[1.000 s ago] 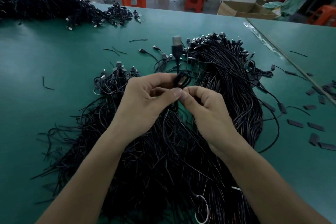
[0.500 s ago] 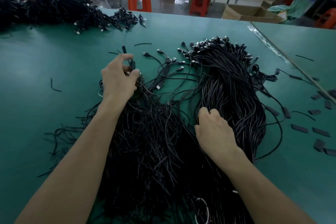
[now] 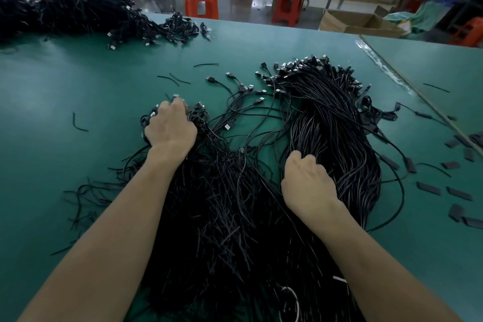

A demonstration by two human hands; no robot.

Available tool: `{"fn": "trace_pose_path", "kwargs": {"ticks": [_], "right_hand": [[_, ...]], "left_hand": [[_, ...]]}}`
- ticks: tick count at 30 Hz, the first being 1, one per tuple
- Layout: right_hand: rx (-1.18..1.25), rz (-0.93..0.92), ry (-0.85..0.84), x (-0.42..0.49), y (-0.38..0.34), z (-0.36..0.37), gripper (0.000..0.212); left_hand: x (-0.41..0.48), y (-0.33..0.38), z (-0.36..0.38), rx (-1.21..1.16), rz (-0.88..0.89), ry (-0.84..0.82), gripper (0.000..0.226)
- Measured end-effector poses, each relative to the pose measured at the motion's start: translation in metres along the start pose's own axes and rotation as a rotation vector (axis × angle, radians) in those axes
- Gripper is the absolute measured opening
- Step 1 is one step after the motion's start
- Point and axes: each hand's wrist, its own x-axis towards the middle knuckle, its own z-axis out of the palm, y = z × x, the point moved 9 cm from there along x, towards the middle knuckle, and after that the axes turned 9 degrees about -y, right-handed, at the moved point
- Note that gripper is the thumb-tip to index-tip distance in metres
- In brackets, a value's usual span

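While left grip point(image 3: 170, 128) and right grip point(image 3: 308, 183) clench tangled black cables point(image 3: 222, 204), green bench point(image 3: 65, 81) lies open leftward, with red plastic stools point(image 3: 201, 1) beyond its far edge.

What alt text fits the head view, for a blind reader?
Two bare hands work in black cables on a green table: the left hand grips plug ends atop a tangled pile, the right hand curls into a long cable bundle. Flat black pieces lie scattered at right.

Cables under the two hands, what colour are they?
Black cables, some ending in silvery plugs; the head view shows it best.
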Motion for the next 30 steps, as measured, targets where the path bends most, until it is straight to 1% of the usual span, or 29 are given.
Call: {"fn": "trace_pose_path", "kwargs": {"ticks": [3, 8, 10, 12, 14, 16, 20, 23, 24, 27, 30], "right_hand": [[0.077, 0.004, 0.029, 0.003, 0.007, 0.0, 0.019], [0.187, 0.045, 0.071, 0.009, 0.018, -0.001, 0.021], [0.244, 0.074, 0.055, 0.012, 0.026, -0.001, 0.025], [0.306, 0.1, 0.044, 0.016, 0.032, -0.002, 0.022], [0.331, 0.124, 0.03, 0.02, 0.036, -0.003, 0.016], [0.352, 0.12, 0.024, 0.021, 0.035, -0.003, 0.008], [0.369, 0.077, 0.097, 0.021, 0.035, -0.012, 0.022], [0.36, 0.035, 0.197, 0.015, 0.034, -0.027, 0.021], [0.409, 0.007, 0.206, 0.014, 0.032, -0.031, 0.019], [0.681, -0.084, 0.136, 0.011, 0.02, -0.034, 0.017], [0.753, -0.215, 0.157, -0.001, -0.009, -0.041, 0.018]], "left_hand": [[-0.005, -0.002, 0.002, 0.017, -0.001, 0.019, 0.026], [-0.011, 0.012, 0.006, 0.067, 0.068, -0.069, 0.021], [-0.013, 0.017, -0.002, 0.029, 0.098, -0.044, 0.019], [-0.016, 0.025, -0.014, -0.015, 0.145, 0.009, 0.017], [-0.021, 0.035, -0.021, -0.061, 0.206, 0.02, 0.016], [-0.027, 0.05, -0.018, -0.105, 0.276, -0.048, 0.014], [-0.047, 0.077, 0.005, -0.195, 0.429, -0.313, 0.009], [-0.061, 0.093, 0.015, -0.249, 0.532, -0.405, 0.019], [-0.065, 0.099, 0.015, -0.26, 0.562, -0.421, 0.024], [-0.076, 0.114, 0.016, -0.25, 0.658, -0.452, 0.044], [-0.085, 0.127, 0.017, -0.23, 0.72, -0.491, 0.062]]}}
